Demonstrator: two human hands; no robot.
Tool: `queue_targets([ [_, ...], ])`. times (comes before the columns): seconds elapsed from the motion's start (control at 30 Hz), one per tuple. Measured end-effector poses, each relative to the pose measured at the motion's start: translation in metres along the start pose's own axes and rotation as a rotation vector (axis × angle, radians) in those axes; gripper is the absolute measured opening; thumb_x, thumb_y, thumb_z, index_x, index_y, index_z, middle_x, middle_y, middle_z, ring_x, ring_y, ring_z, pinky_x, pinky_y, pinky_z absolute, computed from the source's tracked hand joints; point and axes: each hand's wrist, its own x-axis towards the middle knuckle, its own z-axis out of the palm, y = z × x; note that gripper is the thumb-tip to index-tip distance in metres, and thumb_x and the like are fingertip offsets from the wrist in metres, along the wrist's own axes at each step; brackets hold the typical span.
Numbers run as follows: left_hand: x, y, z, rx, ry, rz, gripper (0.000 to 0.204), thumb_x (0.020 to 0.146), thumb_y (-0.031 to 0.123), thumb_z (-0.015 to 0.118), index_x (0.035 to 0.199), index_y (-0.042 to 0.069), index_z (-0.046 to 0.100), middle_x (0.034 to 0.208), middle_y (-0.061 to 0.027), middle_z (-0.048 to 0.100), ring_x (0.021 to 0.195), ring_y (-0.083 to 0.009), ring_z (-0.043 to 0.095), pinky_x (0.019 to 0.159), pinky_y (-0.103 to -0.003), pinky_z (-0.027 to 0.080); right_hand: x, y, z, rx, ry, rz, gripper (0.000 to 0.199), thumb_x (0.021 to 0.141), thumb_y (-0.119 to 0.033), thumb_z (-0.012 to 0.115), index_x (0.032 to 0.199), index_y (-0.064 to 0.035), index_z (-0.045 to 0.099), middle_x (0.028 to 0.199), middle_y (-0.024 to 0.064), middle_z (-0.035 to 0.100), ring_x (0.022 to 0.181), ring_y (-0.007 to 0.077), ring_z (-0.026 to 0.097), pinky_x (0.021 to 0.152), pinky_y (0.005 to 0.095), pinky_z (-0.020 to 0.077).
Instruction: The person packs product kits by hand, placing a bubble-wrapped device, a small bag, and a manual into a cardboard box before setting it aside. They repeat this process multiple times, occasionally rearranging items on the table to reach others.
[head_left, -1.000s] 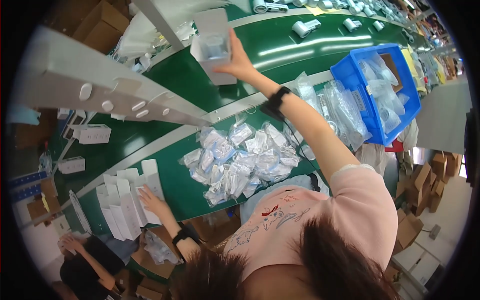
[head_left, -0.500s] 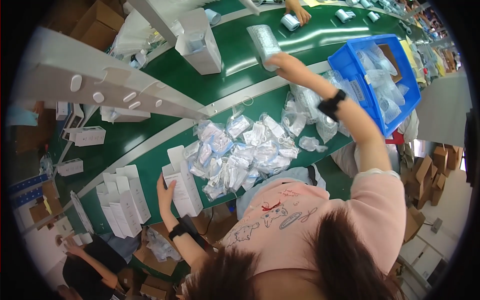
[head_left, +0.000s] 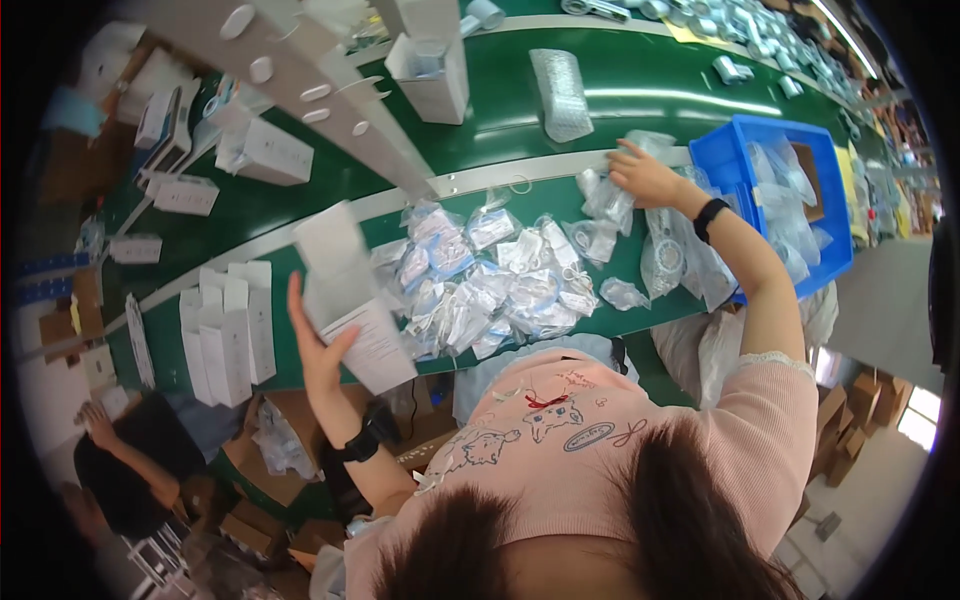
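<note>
My left hand (head_left: 322,350) grips a tall white carton (head_left: 368,340) from its left side, thumb in front; the carton is tilted with its top flaps raised. Over several clear bubble-wrap bags (head_left: 607,198) beside the blue bin hovers my right hand (head_left: 645,178), its fingers apart; whether they touch a bag I cannot tell. Just beyond that hand, a bubble-wrapped package (head_left: 562,95) lies on the green belt. Between my hands spreads a heap of small clear bags (head_left: 490,280) with white and light-blue contents.
The blue bin (head_left: 738,165) of bubble-wrapped items stands at right. Several open white cartons (head_left: 225,335) are at left, and another carton (head_left: 440,85) stands on the belt beside a metal post (head_left: 360,110). Bluish-grey cylindrical parts (head_left: 735,70) lie at the far side.
My right hand has let go of the bubble-wrapped package on the belt and come back toward the bags. My left hand has lifted and tilted the carton. The other person's hand across the belt is gone.
</note>
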Motion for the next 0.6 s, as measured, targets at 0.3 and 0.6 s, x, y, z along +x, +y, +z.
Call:
queue_targets([
  [0.3,0.026,-0.003,0.092,0.484,-0.186,0.262,0.072,0.058,0.012,0.074,0.119,0.004,0.037,0.115,-0.0144,0.043,0.104,-0.0278,0.045,0.085,-0.036,0.039,0.041,-0.071,-0.127,1.177,1.167,0.469,0.088,0.055,-0.012,0.067,0.130,-0.0092,0.020,0.120,0.0126,0.038,0.110,0.0271,0.041,0.095,0.0384,0.0321],
  [0.6,0.024,-0.018,0.130,0.421,-0.052,0.260,0.072,0.059,0.015,0.076,0.113,0.004,0.030,0.112,-0.0185,0.042,0.100,-0.0308,0.047,0.082,-0.038,0.040,0.155,-0.145,-0.157,1.782,1.713,0.615,0.080,0.062,-0.005,0.065,0.128,-0.0119,0.018,0.123,0.0113,0.033,0.111,0.0251,0.037,0.093,0.0364,0.0321],
])
